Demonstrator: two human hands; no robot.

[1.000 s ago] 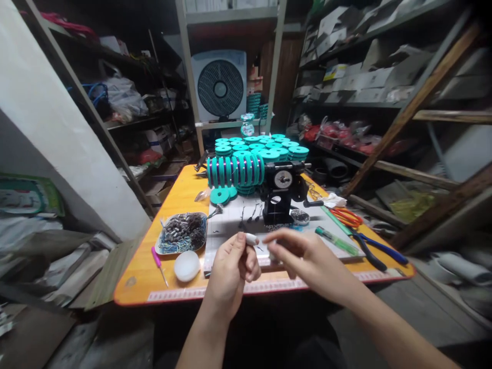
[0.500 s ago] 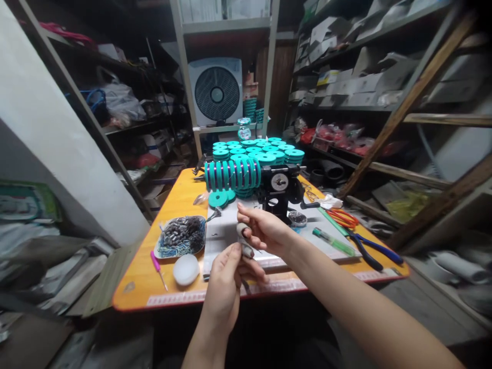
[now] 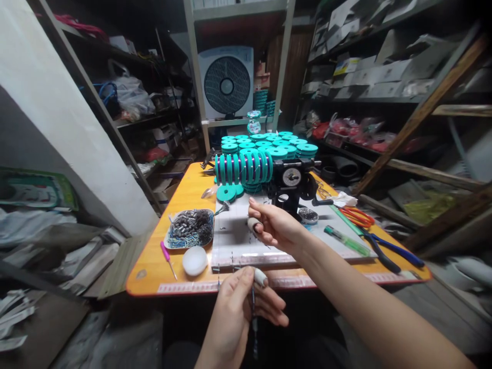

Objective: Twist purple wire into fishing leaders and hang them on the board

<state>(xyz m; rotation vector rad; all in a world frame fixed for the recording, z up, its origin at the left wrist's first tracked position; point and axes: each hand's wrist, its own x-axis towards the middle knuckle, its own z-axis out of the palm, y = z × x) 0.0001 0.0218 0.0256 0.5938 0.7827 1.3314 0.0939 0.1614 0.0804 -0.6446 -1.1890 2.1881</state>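
Observation:
My left hand (image 3: pixel 246 302), low in front of the table edge, is closed in a pinch between thumb and a white-wrapped index finger. From it hangs a thin line with small dark pieces (image 3: pixel 254 330). Higher up, over the white board (image 3: pixel 230 241), my right hand (image 3: pixel 274 225) is closed too, thumb against fingers, with a wrap on one finger. Whatever it pinches is too fine to make out. Behind the hands, a row of teal spools (image 3: pixel 243 169) sits on the shaft of a black winding device (image 3: pixel 290 184).
A tray (image 3: pixel 166 242) of small metal pieces, a white round container (image 3: pixel 194 260) and a purple-handled pick (image 3: pixel 165 252) lie left. To the right are a green tube (image 3: pixel 346 241), blue-handled pliers (image 3: pixel 395 249) and orange-handled scissors (image 3: pixel 357 215). More teal spools (image 3: pixel 279 151) stand behind.
My hands were close together and have parted. The left has come down toward me, with the line now visible below it. The view has shifted slightly, moving the table rightward.

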